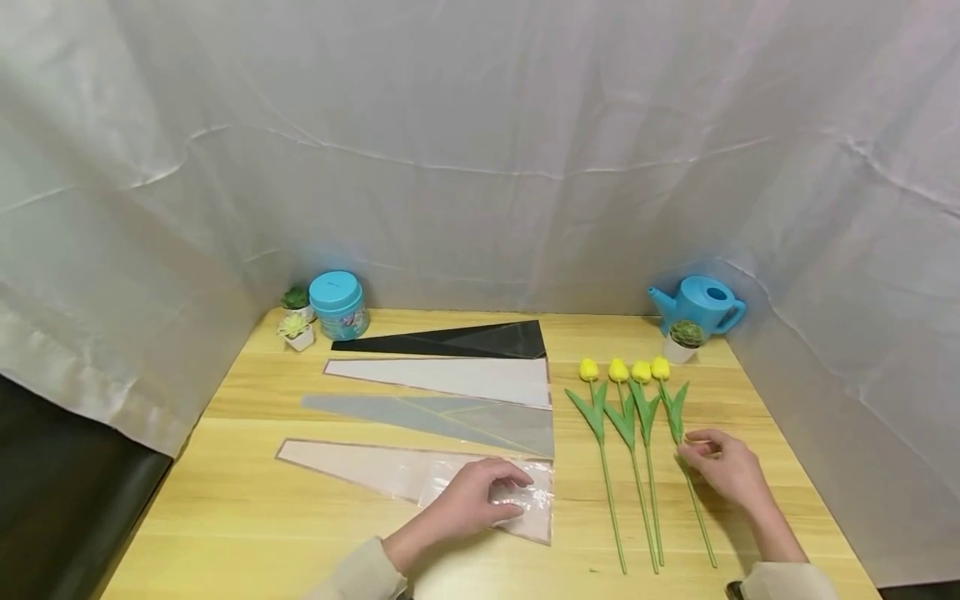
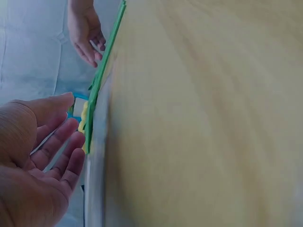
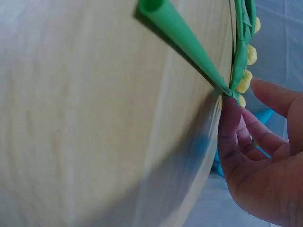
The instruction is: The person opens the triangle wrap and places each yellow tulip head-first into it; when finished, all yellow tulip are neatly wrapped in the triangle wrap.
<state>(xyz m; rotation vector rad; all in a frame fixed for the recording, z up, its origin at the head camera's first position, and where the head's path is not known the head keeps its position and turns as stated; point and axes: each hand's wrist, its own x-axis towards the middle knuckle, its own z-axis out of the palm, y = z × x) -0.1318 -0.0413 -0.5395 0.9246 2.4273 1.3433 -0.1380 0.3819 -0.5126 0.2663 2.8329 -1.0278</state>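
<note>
Four yellow tulips with green leaves and long stems lie in a row on the right of the table. At the rightmost tulip (image 1: 677, 417), my right hand (image 1: 727, 471) has its fingertips at the stem below the leaves. In the right wrist view a fingertip meets the green stem (image 3: 189, 47), with the thumb (image 3: 277, 97) apart from it. My left hand (image 1: 476, 500) is over the wide end of a pink-edged clear flower sleeve (image 1: 360, 467), fingers loosely curved and holding nothing. A crinkled clear film (image 1: 536, 500) shows under that hand.
Grey (image 1: 465, 421), white (image 1: 465, 379) and black (image 1: 480, 337) tapered sleeves lie behind the pink-edged one. A blue-lidded jar (image 1: 337, 304) and small potted plants (image 1: 298, 329) stand back left. A blue watering can (image 1: 697, 304) and potted succulent (image 1: 684, 342) stand back right, before grey curtains.
</note>
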